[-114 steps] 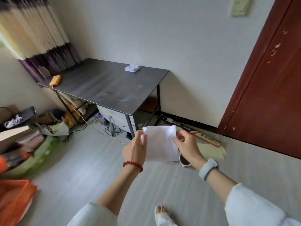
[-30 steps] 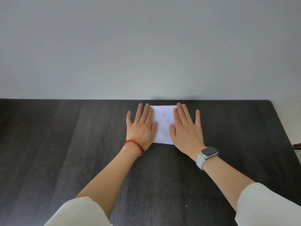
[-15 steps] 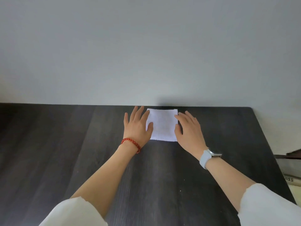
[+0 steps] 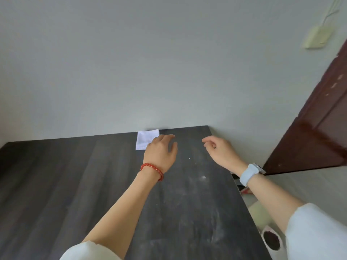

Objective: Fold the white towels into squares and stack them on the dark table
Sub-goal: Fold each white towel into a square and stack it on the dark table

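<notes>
**Towel square parked at the wall edge, both hands free**

Towel [image 4: 147, 139], white and folded down to a small square, lies flat on the dark table [image 4: 75, 184] at its far edge, close against the grey wall [image 4: 150, 62]. Whether it is one folded towel or a stack of several cannot be told from this angle; only a top face shows, and its near right corner is hidden behind the left hand.

The left hand [image 4: 162, 152], with a red bead bracelet [image 4: 152, 170] at the wrist, hovers just in front of the square with fingers loosely spread and relaxed, holding nothing; it overlaps the towel in the view, but contact cannot be confirmed. The right hand [image 4: 218, 151], above a pale blue watch [image 4: 250, 172], is well to the right of the towel, near the table's right edge, its fingers loosely curled around nothing.

As a judgement: this square looks finished, folded and set down where the stack belongs, so the folding and placing step for it is done. What remains depends on towels not in view here; none other shows on the tabletop. To the right stand a dark red door [image 4: 319, 119] and a strip of floor beyond the table edge, so the next move would likely be to fetch another towel from off the table.
</notes>
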A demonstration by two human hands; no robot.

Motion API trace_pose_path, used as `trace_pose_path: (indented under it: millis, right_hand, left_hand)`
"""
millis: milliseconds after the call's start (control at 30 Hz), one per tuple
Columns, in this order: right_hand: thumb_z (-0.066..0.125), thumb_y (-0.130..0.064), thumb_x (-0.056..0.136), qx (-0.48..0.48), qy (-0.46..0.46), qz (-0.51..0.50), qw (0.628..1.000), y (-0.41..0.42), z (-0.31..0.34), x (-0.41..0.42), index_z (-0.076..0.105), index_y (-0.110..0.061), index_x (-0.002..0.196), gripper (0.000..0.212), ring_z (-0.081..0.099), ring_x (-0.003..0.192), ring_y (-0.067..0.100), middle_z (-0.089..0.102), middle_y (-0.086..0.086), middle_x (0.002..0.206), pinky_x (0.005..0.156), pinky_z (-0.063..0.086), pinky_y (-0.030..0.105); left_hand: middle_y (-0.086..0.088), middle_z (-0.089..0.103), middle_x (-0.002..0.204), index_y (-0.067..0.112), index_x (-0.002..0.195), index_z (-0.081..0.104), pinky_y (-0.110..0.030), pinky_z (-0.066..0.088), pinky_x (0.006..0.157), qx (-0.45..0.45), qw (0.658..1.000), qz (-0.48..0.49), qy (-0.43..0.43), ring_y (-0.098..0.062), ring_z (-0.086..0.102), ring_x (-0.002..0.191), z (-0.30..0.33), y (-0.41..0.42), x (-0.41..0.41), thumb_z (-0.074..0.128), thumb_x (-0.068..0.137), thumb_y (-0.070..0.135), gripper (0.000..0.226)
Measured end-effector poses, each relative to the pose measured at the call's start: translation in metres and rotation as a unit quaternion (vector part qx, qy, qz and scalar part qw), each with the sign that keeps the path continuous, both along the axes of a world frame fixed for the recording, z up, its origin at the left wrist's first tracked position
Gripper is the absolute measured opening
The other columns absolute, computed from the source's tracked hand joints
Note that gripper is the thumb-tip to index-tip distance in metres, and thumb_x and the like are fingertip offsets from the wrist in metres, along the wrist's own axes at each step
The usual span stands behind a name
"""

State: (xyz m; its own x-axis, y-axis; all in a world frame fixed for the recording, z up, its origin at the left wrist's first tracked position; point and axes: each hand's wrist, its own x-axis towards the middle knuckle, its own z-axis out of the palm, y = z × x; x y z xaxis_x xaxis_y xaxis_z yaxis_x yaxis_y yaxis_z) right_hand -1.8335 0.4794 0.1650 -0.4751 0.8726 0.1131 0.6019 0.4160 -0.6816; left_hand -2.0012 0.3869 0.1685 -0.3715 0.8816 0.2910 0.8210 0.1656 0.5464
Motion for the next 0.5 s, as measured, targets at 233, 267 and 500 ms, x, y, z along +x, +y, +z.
trace_pose_path:
  millis: [233, 267, 500]
  right_hand:
    - [0.045, -0.015, 0.092, 0.004, -0.020, -0.113, 0.993, -0.100, 0.025, 0.223, 0.062, -0.014, 0.114, 0.028, 0.059, 0.106, 0.022, 0.067, 0.006, 0.110, 0.094, 0.045, 0.035]
    - [0.046, -0.014, 0.092, 0.007, -0.015, -0.139, 0.990, -0.111, 0.028, 0.259, 0.063, -0.012, 0.113, 0.027, 0.059, 0.105, 0.023, 0.067, 0.007, 0.109, 0.093, 0.045, 0.035]
    - [0.048, -0.014, 0.091, 0.017, -0.020, -0.339, 0.940, -0.211, 0.045, 0.551, 0.065, -0.011, 0.106, 0.023, 0.061, 0.100, 0.023, 0.067, 0.006, 0.107, 0.090, 0.046, 0.034]
  left_hand:
    - [-0.004, 0.057, 0.124, 0.015, 0.125, 0.054, -0.036, 0.043, 0.094, -0.012, 0.990, -0.137, 0.001, -0.024, 0.053, 0.113, 0.012, -0.052, 0.195, 0.044, 0.094, 0.025, 0.034]
    - [-0.005, 0.057, 0.124, 0.015, 0.125, 0.054, -0.036, 0.043, 0.093, -0.011, 0.986, -0.164, 0.007, -0.024, 0.053, 0.112, 0.017, -0.050, 0.226, 0.044, 0.094, 0.026, 0.034]
    - [-0.005, 0.058, 0.121, 0.015, 0.123, 0.055, -0.037, 0.043, 0.094, -0.002, 0.931, -0.365, 0.021, -0.025, 0.055, 0.111, 0.045, -0.056, 0.518, 0.046, 0.093, 0.027, 0.033]
